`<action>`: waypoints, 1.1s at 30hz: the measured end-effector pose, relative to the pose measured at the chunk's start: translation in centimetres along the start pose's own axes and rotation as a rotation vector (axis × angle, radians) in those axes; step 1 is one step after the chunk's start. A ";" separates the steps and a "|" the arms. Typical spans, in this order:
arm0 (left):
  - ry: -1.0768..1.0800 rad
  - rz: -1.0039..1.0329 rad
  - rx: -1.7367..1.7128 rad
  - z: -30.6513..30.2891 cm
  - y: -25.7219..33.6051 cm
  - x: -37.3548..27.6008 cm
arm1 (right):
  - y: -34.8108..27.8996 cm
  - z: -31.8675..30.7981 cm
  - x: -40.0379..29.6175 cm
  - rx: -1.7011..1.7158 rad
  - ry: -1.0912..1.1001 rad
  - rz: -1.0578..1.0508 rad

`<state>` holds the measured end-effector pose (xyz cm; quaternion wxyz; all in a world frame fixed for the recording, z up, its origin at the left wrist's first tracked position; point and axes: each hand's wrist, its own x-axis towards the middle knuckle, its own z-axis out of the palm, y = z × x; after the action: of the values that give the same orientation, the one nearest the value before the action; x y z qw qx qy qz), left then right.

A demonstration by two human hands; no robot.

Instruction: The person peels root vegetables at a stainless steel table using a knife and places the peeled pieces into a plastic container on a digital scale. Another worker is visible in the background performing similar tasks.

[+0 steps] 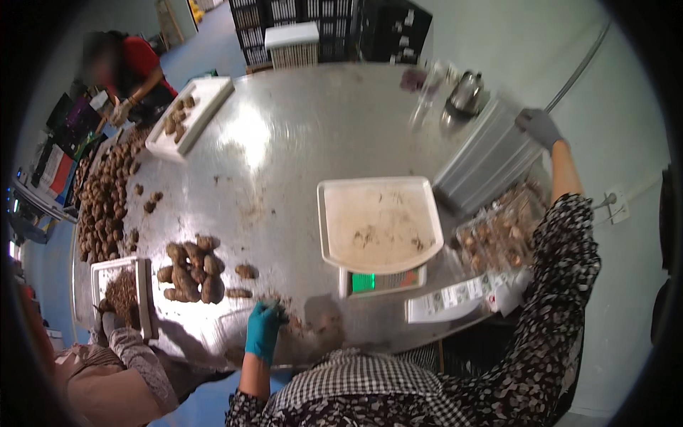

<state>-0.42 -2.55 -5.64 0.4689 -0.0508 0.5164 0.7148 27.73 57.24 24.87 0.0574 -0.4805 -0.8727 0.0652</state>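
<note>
My left hand (262,325), in a teal glove, rests at the front edge of the metal table, its fingers curled over some dirt crumbs; whether it holds anything is not clear. My right hand (540,128), in a grey glove, is at the upper end of a stack of clear plastic trays (488,157) at the right. Between my hands stands a digital scale (384,282) with a lit green display; its cream pan (381,224) bears only dirt. A pile of brown tubers (187,272) lies left of my left hand, with two single tubers beside it.
Filled clear packs (493,235) and a label strip (453,299) lie right of the scale. A metal kettle (464,96) stands behind. Co-workers are at the left, near a large tuber heap (106,197), a white tray (208,115) and a soil-filled tray (141,293).
</note>
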 end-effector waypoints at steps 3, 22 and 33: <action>0.023 -0.016 0.012 1.2 0.2 0.7 | 0.3 0.0 1.2 0.017 0.034 -0.026; -0.016 0.161 0.384 16.1 -3.2 11.2 | -7.7 4.0 -5.5 0.380 0.978 -0.365; 0.061 0.438 0.452 9.2 -4.5 18.1 | -21.9 23.8 -20.2 0.112 0.413 -1.065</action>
<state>-3.40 15.98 -14.60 0.2875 0.1457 0.6747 0.6639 16.33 27.16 4.38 0.2771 0.0262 -0.9602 -0.0218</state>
